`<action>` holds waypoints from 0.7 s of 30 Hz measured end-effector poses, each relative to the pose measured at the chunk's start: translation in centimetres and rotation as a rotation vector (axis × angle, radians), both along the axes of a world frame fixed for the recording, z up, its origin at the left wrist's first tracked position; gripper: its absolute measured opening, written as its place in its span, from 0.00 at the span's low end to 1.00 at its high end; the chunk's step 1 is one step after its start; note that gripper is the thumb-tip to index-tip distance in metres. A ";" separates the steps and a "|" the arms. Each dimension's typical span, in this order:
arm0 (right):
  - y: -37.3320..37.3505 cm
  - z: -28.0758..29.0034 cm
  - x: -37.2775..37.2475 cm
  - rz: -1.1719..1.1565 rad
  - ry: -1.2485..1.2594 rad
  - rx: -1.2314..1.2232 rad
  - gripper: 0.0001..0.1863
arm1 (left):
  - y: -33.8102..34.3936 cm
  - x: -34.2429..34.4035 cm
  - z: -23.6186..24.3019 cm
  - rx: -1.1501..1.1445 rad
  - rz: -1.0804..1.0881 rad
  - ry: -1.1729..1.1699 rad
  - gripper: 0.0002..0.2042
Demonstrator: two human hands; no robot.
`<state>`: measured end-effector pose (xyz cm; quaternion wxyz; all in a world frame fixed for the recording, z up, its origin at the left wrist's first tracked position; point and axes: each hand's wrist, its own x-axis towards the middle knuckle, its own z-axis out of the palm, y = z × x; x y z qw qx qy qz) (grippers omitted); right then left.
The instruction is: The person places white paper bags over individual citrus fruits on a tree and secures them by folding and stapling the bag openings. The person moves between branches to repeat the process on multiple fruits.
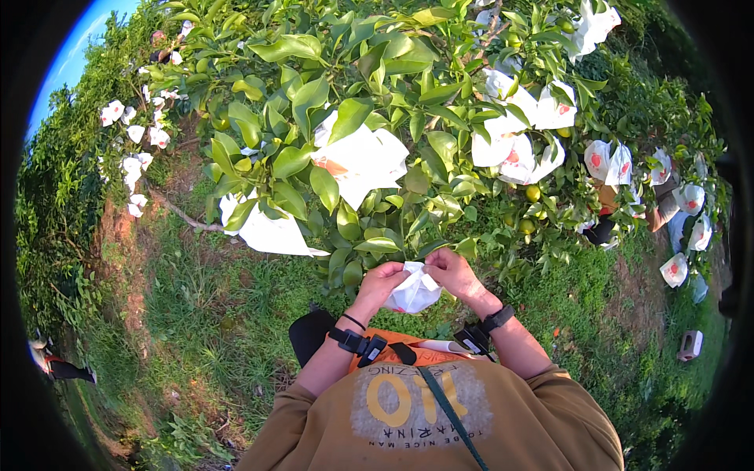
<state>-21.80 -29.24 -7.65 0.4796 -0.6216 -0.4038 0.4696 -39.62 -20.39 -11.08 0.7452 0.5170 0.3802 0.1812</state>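
Both my hands are at the top of a white fruit bag (414, 293), just below the tree's lowest leaves. My left hand (382, 281) pinches the gathered top of the bag from one side. From the other side my right hand (453, 272) grips the same top, its fingers curled in. The bag hangs rounded beneath my fingers, with a small red print low on it. Whatever is inside cannot be seen. Directly above, a large white bag (365, 162) hangs among the leaves, and another white bag (271, 230) is lower to the left.
Leafy branches (408, 71) fill the space ahead, with more white bags (514, 145) and green-yellow fruit (527, 226) on the right. An orange pouch (408, 355) sits at my waist. A person's legs (69, 370) show far left; a white box-like object (690, 345) lies right on the grass.
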 end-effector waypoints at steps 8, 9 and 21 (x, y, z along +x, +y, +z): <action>-1.0 0.9 0.4 0.286 0.152 0.160 0.19 | 0.3 -0.3 0.6 0.022 -0.040 0.000 0.10; -0.7 0.9 0.2 0.301 0.140 0.171 0.17 | 0.4 -0.3 0.6 0.014 -0.050 -0.018 0.10; -0.3 1.8 0.5 0.340 -0.156 0.133 0.13 | 0.8 -0.9 0.2 0.021 -0.114 -0.034 0.11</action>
